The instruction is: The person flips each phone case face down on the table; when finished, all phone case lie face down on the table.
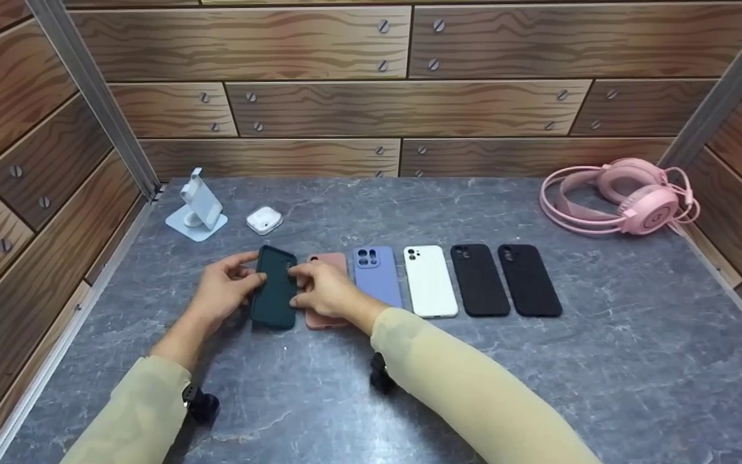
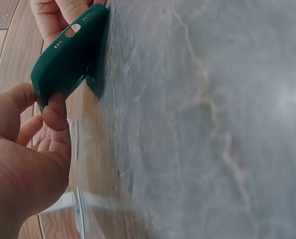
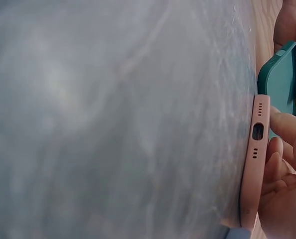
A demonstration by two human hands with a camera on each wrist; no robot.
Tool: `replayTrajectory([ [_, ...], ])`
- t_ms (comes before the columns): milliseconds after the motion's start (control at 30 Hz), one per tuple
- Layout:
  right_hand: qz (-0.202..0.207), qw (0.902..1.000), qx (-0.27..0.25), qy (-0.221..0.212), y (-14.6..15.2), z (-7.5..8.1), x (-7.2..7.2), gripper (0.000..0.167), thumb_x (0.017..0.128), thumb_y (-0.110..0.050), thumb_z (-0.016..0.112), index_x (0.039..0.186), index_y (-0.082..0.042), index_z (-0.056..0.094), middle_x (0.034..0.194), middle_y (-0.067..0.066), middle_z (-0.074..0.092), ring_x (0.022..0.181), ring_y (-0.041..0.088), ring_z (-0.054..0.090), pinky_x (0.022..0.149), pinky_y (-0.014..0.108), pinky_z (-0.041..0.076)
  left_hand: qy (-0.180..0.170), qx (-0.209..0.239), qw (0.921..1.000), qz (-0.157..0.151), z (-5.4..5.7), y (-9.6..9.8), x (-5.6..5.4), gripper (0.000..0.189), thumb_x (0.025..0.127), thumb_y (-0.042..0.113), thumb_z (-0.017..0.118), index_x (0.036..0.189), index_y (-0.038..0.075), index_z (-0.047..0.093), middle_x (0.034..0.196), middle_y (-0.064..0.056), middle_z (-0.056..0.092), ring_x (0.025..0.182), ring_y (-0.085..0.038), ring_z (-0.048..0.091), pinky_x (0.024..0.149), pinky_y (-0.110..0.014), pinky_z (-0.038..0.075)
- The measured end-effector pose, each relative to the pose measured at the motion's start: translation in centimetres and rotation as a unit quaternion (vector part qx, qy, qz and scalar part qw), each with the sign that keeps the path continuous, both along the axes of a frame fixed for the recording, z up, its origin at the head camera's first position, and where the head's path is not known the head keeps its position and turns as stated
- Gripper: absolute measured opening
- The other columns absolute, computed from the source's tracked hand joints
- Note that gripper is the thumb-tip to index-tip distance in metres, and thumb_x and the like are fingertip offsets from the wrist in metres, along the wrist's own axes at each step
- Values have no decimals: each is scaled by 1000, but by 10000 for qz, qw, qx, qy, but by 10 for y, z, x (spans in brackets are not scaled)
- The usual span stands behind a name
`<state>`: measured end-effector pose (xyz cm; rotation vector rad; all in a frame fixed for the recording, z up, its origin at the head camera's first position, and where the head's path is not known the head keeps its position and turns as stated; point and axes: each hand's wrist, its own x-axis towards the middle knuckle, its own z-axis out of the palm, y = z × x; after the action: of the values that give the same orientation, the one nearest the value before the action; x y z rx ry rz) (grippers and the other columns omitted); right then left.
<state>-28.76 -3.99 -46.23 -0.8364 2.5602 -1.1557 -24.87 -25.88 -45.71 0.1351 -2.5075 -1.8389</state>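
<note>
A dark green phone case [image 1: 272,293] lies at the left end of a row, its hollow side facing up. My left hand [image 1: 219,290] pinches its left edge between thumb and fingers. On the opposite edge, my right hand [image 1: 329,290] grips with thumb and index finger while reaching over a pink phone case [image 1: 332,259]. The left wrist view shows the green case [image 2: 68,59] tilted, its left side raised off the table. In the right wrist view, the pink case [image 3: 255,169] lies flat beneath my right hand [image 3: 290,184], partly hidden in the head view.
Right of the pink case lie a lavender case [image 1: 377,277], a white case [image 1: 431,283] and two black cases [image 1: 482,283]. Behind stand a white charging stand [image 1: 200,206] and a small white square case [image 1: 264,220]. Pink headphones [image 1: 648,200] rest at back right, near the wood-patterned walls.
</note>
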Motion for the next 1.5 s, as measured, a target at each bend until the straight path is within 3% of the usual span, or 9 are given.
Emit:
replayTrajectory([
  [467,51,9996,265,-84,1,2,5,57,94,-5,81,147,-7,63,115,4,74,106,16,68,96,27,53,34,13,9999,-160,7,12,5,56,99,11,75,151,1,57,109,-14,69,80,-15,65,64,-30,57],
  [600,139,9992,114,-358,2,4,4,58,94,0,79,149,-4,60,114,7,76,110,20,71,96,28,54,34,87,9996,-263,6,13,6,57,99,10,74,152,1,56,114,-17,68,86,-16,66,66,-32,59],
  [700,215,9965,-217,-782,3,6,2,59,94,5,76,150,-1,58,112,12,77,105,21,72,87,27,57,17,73,9996,-283,6,12,6,57,99,11,74,153,2,56,118,-18,67,87,-16,66,68,-33,60],
  [867,274,9839,-848,-1551,6,10,0,56,97,11,67,151,4,54,113,20,76,85,19,71,69,27,59,-124,176,9992,-350,5,11,7,59,100,13,74,155,5,54,122,-18,63,86,-16,65,70,-35,60],
  [1000,305,9717,-1225,-1998,8,12,-2,55,100,10,63,154,5,51,117,24,74,77,19,69,70,30,61,-173,308,9985,-408,6,10,8,60,101,13,73,156,6,53,126,-20,62,85,-16,67,71,-36,61],
  [1267,166,9537,-1549,-2571,8,14,-5,53,106,0,60,157,0,48,120,21,75,98,32,77,70,30,60,-213,555,9963,-614,6,3,10,60,102,12,72,158,5,50,135,-24,63,93,-17,70,75,-33,60],
  [1500,-45,9291,-2068,-3067,12,20,-7,54,108,-5,60,159,-5,46,121,20,74,105,34,76,81,38,63,-191,752,9931,-876,9,5,8,60,102,12,71,158,6,50,140,-25,61,103,-19,67,77,-33,58],
])
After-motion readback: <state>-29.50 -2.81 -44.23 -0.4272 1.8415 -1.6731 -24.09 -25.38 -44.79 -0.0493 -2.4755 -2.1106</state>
